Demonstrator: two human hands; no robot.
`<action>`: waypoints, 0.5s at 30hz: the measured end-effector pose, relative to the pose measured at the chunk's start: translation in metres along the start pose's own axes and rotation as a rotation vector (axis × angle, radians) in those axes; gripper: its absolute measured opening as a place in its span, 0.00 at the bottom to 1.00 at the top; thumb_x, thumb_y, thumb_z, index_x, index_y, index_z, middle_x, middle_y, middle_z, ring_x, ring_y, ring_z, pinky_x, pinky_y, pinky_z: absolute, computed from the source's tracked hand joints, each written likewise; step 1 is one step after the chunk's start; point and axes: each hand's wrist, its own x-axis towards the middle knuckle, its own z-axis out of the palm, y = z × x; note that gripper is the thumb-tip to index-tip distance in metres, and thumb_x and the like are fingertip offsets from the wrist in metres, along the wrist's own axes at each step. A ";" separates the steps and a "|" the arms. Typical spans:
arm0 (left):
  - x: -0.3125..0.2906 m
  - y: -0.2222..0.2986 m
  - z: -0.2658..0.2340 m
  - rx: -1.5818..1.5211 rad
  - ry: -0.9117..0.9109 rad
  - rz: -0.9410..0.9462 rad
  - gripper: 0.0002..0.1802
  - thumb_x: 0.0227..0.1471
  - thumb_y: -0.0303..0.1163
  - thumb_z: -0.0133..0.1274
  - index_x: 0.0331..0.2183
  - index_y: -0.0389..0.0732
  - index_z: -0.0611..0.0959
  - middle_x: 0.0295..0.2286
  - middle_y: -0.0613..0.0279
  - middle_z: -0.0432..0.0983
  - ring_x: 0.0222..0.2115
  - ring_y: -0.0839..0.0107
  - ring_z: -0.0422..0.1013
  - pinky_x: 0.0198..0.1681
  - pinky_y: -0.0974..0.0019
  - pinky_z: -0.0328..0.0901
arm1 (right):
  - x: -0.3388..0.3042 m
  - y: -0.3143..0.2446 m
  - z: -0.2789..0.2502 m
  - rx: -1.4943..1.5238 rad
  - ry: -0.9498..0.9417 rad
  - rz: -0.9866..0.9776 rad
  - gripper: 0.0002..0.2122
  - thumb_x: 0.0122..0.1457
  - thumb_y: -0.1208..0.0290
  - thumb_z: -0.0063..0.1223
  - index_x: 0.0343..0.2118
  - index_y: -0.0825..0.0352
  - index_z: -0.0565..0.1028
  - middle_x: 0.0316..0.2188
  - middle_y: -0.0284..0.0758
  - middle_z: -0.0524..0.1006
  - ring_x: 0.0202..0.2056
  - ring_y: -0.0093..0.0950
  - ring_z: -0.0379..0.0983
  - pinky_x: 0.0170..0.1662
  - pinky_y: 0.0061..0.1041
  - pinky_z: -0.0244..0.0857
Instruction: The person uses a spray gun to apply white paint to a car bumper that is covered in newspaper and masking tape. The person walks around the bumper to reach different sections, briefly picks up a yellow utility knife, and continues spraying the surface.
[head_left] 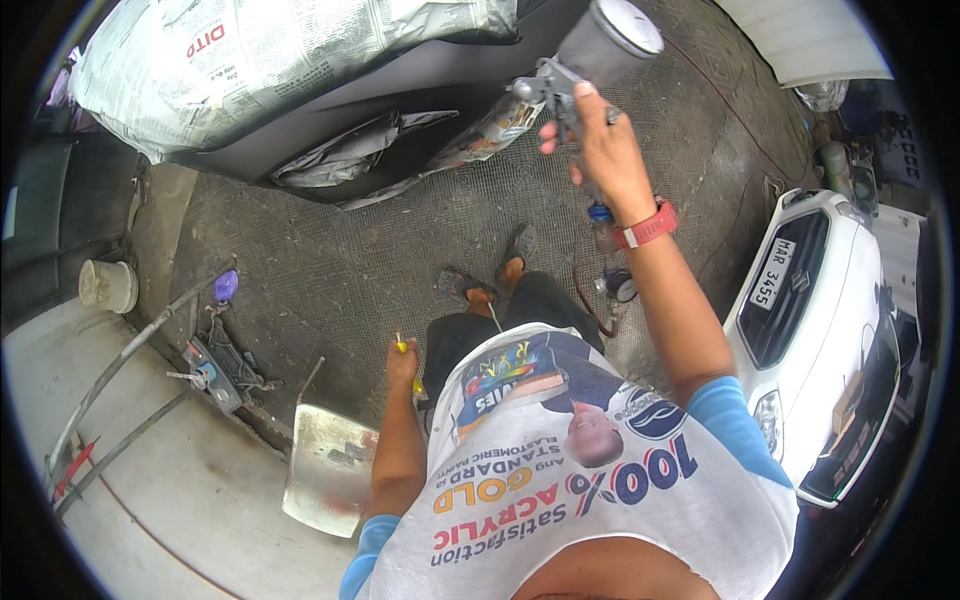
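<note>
My right hand [612,155] is raised at the upper right, closed around the grip of a spray gun [548,88]. A grey paint cup [600,50] with a pale lid sits on the gun, tilted to the right. Below the grip hang a blue-collared fitting and a round pressure gauge [621,286]. The gun's front end is close to a dark grey car body panel [400,75], partly masked with newspaper [230,75]. Low beside my left thigh, my left hand [402,366] is closed on a slim yellow thing [403,347], whose kind I cannot make out.
A white car [815,280] stands at the right. At the left are a bucket [108,286], metal bars [130,345] and a metal device [212,375] on the floor. A pale stained panel [328,470] lies near my left arm. A thin red hose [735,110] crosses the upper right.
</note>
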 end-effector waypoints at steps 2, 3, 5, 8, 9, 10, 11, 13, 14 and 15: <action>0.004 -0.002 0.002 0.007 0.029 0.027 0.22 0.60 0.49 0.57 0.39 0.38 0.76 0.28 0.56 0.80 0.32 0.60 0.78 0.42 0.57 0.70 | -0.002 -0.009 0.017 0.025 -0.076 -0.015 0.27 0.74 0.48 0.38 0.56 0.69 0.76 0.27 0.34 0.81 0.25 0.19 0.78 0.17 0.18 0.64; 0.004 -0.005 0.005 -0.068 0.027 0.026 0.18 0.61 0.45 0.57 0.38 0.39 0.75 0.26 0.60 0.78 0.28 0.65 0.75 0.36 0.60 0.69 | -0.003 -0.012 0.024 0.037 -0.113 -0.022 0.27 0.74 0.48 0.38 0.56 0.69 0.76 0.27 0.34 0.81 0.25 0.19 0.78 0.17 0.18 0.64; -0.005 0.009 0.009 -0.213 0.008 0.032 0.12 0.62 0.37 0.59 0.35 0.41 0.75 0.22 0.68 0.73 0.21 0.76 0.70 0.24 0.68 0.67 | -0.003 -0.019 0.032 0.083 -0.164 -0.037 0.27 0.74 0.48 0.38 0.53 0.70 0.76 0.28 0.36 0.82 0.26 0.21 0.80 0.16 0.19 0.64; -0.002 0.007 0.012 -0.179 0.033 0.021 0.11 0.62 0.36 0.60 0.36 0.41 0.75 0.23 0.68 0.74 0.21 0.76 0.70 0.25 0.68 0.68 | 0.001 -0.028 0.032 0.152 -0.199 -0.015 0.28 0.73 0.46 0.38 0.50 0.71 0.77 0.28 0.38 0.82 0.28 0.24 0.82 0.16 0.20 0.64; 0.000 0.004 0.012 -0.147 0.031 0.011 0.14 0.61 0.39 0.59 0.39 0.40 0.76 0.25 0.64 0.76 0.24 0.72 0.73 0.29 0.65 0.69 | 0.005 -0.026 0.029 0.130 -0.190 -0.002 0.29 0.73 0.45 0.37 0.51 0.71 0.76 0.29 0.38 0.82 0.29 0.24 0.82 0.16 0.19 0.63; 0.001 0.004 0.013 -0.116 0.023 0.004 0.17 0.61 0.42 0.59 0.41 0.39 0.76 0.27 0.60 0.79 0.27 0.68 0.76 0.34 0.62 0.70 | 0.011 -0.022 0.023 0.104 -0.176 0.010 0.30 0.73 0.43 0.36 0.52 0.70 0.75 0.30 0.38 0.82 0.31 0.24 0.81 0.17 0.18 0.63; 0.006 -0.006 0.014 -0.087 0.023 -0.006 0.21 0.60 0.45 0.58 0.44 0.38 0.76 0.29 0.57 0.81 0.30 0.64 0.79 0.38 0.59 0.71 | 0.016 -0.020 0.016 0.082 -0.170 0.022 0.31 0.73 0.42 0.34 0.54 0.69 0.75 0.31 0.38 0.82 0.32 0.24 0.81 0.17 0.17 0.63; 0.032 -0.049 0.023 -0.060 0.112 0.057 0.22 0.60 0.46 0.58 0.45 0.38 0.76 0.30 0.55 0.81 0.31 0.63 0.79 0.39 0.58 0.71 | 0.023 -0.019 0.007 0.040 -0.127 0.019 0.30 0.73 0.43 0.35 0.52 0.69 0.75 0.30 0.37 0.82 0.31 0.23 0.81 0.17 0.17 0.61; 0.043 -0.066 0.028 -0.052 0.163 0.086 0.22 0.60 0.46 0.58 0.45 0.38 0.76 0.30 0.54 0.82 0.32 0.62 0.79 0.40 0.57 0.71 | 0.026 -0.018 0.003 0.036 -0.115 0.019 0.30 0.73 0.43 0.35 0.52 0.69 0.75 0.30 0.37 0.82 0.30 0.23 0.81 0.17 0.17 0.61; 0.044 -0.062 0.032 -0.024 0.142 0.062 0.23 0.59 0.46 0.58 0.46 0.37 0.76 0.31 0.54 0.82 0.33 0.62 0.80 0.40 0.57 0.71 | 0.025 -0.015 -0.007 0.022 -0.077 0.024 0.30 0.73 0.43 0.36 0.51 0.70 0.75 0.29 0.37 0.82 0.30 0.23 0.81 0.17 0.18 0.61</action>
